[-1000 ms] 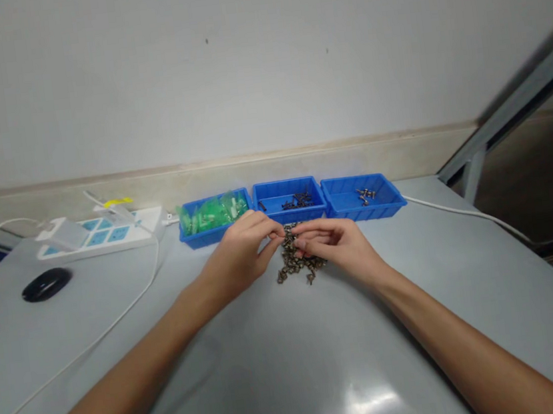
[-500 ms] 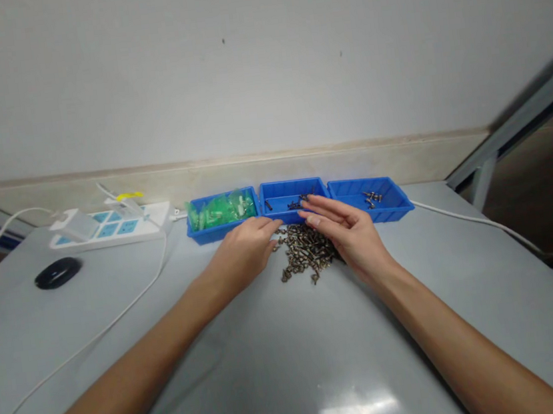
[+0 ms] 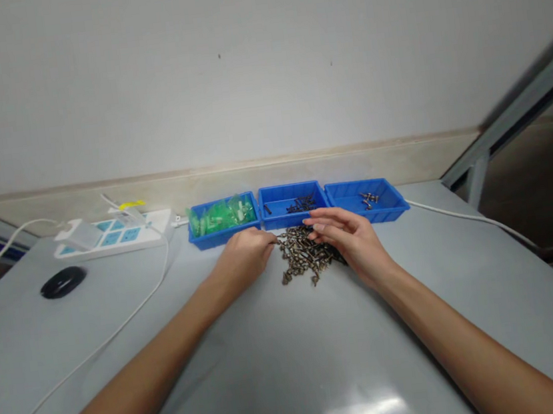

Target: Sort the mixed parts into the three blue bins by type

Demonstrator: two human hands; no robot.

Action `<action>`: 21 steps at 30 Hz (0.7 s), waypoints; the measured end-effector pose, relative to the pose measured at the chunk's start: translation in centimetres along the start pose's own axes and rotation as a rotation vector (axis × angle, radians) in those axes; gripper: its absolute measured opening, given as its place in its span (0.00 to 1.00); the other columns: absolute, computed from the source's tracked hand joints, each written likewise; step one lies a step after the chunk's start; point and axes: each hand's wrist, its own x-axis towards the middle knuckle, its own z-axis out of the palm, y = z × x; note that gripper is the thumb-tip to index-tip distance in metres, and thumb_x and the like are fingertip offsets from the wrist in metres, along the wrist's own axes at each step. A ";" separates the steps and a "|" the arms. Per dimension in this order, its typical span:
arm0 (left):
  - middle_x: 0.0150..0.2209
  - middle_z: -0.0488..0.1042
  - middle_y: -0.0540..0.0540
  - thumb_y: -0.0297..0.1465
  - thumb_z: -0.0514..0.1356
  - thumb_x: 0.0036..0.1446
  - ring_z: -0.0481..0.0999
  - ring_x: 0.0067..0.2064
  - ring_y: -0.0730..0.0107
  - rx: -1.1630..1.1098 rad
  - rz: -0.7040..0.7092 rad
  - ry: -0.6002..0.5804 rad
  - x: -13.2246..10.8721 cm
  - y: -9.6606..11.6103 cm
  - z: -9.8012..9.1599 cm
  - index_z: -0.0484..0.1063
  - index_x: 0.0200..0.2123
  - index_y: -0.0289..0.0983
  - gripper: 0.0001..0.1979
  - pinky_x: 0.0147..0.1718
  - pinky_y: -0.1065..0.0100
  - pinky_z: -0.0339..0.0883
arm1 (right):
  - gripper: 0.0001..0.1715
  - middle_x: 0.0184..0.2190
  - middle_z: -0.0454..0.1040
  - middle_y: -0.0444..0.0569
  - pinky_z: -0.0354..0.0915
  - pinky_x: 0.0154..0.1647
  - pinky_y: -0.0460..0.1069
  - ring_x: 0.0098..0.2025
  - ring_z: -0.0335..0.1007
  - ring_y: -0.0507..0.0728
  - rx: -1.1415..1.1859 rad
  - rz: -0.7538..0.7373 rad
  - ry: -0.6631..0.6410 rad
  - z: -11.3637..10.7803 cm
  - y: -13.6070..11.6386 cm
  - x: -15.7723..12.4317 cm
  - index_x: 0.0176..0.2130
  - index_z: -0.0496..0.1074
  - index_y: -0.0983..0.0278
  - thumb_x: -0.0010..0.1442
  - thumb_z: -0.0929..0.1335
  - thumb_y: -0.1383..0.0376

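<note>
A loose pile of small metal screws (image 3: 305, 257) lies on the grey table between my hands. My left hand (image 3: 247, 254) is at the pile's left edge, thumb and forefinger pinched together on what looks like a screw; the fingertips are partly hidden. Over the right side of the pile is my right hand (image 3: 353, 238), its fingers loosely bent and apart, with nothing visible in them. Just behind the pile, the middle blue bin (image 3: 277, 210) holds several dark screws (image 3: 302, 204). The right blue bin (image 3: 389, 203) has a few shinier screws (image 3: 369, 199) in it.
The left blue bin (image 3: 210, 240) contains green plastic bags (image 3: 222, 215). Further left are a white power strip (image 3: 159, 235) with plugs, a black mouse (image 3: 62, 282) and a white cable (image 3: 119, 317) trailing across the table. A wall rises behind the bins.
My left fingers have closed into a pinch at the pile's edge. My right hand has drawn slightly down from the middle bin's front, its fingers more bent. The view has shifted slightly.
</note>
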 end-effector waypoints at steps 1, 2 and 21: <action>0.37 0.82 0.39 0.24 0.58 0.62 0.80 0.39 0.60 -0.014 -0.008 0.005 0.0 -0.1 0.1 0.80 0.39 0.33 0.09 0.42 0.61 0.72 | 0.16 0.40 0.83 0.50 0.72 0.39 0.49 0.35 0.79 0.53 -0.007 0.003 -0.005 0.0 0.1 0.0 0.42 0.80 0.61 0.52 0.78 0.61; 0.36 0.82 0.41 0.24 0.59 0.61 0.80 0.38 0.60 -0.025 -0.017 0.004 0.1 -0.2 0.1 0.80 0.39 0.34 0.08 0.41 0.62 0.72 | 0.16 0.39 0.83 0.50 0.71 0.39 0.48 0.34 0.78 0.53 -0.015 0.005 -0.008 -0.1 0.1 0.1 0.42 0.80 0.61 0.52 0.78 0.61; 0.34 0.82 0.43 0.31 0.67 0.52 0.83 0.37 0.66 -0.878 -0.423 0.074 1.0 3.1 -2.3 0.78 0.33 0.33 0.07 0.41 0.68 0.79 | 0.13 0.31 0.81 0.47 0.72 0.36 0.48 0.30 0.77 0.52 -0.170 -0.055 -0.057 0.4 -0.2 -0.5 0.38 0.80 0.63 0.50 0.76 0.65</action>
